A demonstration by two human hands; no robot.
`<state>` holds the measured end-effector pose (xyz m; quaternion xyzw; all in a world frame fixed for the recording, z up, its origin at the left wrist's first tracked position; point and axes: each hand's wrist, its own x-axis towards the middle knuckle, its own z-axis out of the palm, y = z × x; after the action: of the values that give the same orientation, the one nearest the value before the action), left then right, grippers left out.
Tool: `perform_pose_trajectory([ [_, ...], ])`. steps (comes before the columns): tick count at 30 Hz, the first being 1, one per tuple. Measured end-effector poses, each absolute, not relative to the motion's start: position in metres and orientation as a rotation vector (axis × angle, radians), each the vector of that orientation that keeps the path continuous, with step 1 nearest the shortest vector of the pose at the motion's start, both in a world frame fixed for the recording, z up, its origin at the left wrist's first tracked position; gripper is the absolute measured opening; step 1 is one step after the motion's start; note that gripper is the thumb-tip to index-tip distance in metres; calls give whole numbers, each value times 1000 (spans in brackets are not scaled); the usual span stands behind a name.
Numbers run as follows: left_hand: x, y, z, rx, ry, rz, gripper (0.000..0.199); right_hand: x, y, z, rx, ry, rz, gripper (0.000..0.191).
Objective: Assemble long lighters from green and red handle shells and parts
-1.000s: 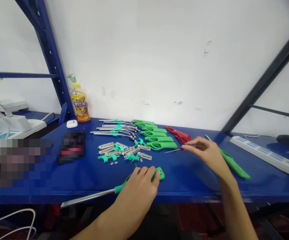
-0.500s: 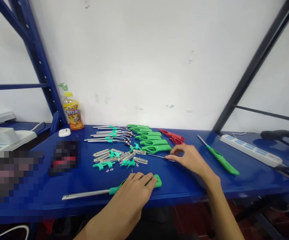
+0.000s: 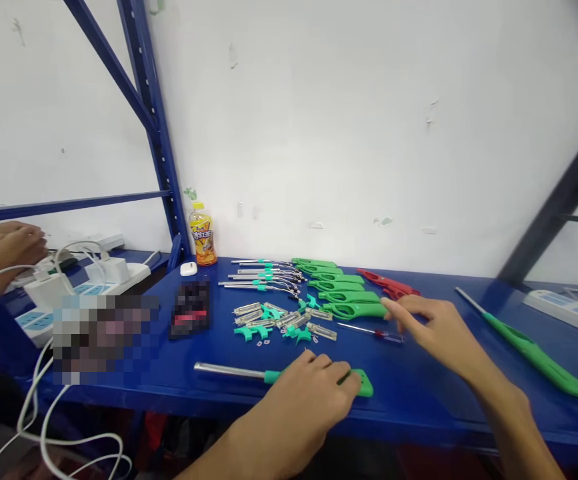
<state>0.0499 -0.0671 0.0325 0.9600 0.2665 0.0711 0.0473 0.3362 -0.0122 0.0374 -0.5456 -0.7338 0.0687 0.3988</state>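
My left hand (image 3: pixel 313 390) is wrapped over the handle of a green lighter (image 3: pixel 366 383) with a silver tube, lying near the table's front edge. My right hand (image 3: pixel 431 323) hovers with fingers apart, holding nothing, just right of a screwdriver (image 3: pixel 389 337) with a clear and red handle that lies on the table. Behind it are several green handle shells (image 3: pixel 356 310) and red shells (image 3: pixel 393 287). Left of these lie several metal tubes with wires (image 3: pixel 246 285), clear cartridges (image 3: pixel 322 331) and teal triggers (image 3: pixel 243 333).
A second green lighter (image 3: pixel 533 350) lies at the right on the blue table (image 3: pixel 419 400). Further left stand a drink bottle (image 3: pixel 203 237), a white case (image 3: pixel 189 269) and a dark packet (image 3: pixel 189 310). Power strips are at both sides. Another person's hands (image 3: pixel 13 250) show at far left.
My right hand has let go of the screwdriver, which now lies on the table, and its fingers have opened. The view has turned left. My left hand stays on the lighter.
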Motion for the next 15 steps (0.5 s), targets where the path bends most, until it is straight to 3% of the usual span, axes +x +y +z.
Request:
perform_pose_trajectory([
  [7,49,-73,46,3078,702,285,41,326,-16,42,-1297,-1858,296,64],
  [15,31,-75,70,3131,739,461,28,261,-26,50,-966,-1829,1031,76],
])
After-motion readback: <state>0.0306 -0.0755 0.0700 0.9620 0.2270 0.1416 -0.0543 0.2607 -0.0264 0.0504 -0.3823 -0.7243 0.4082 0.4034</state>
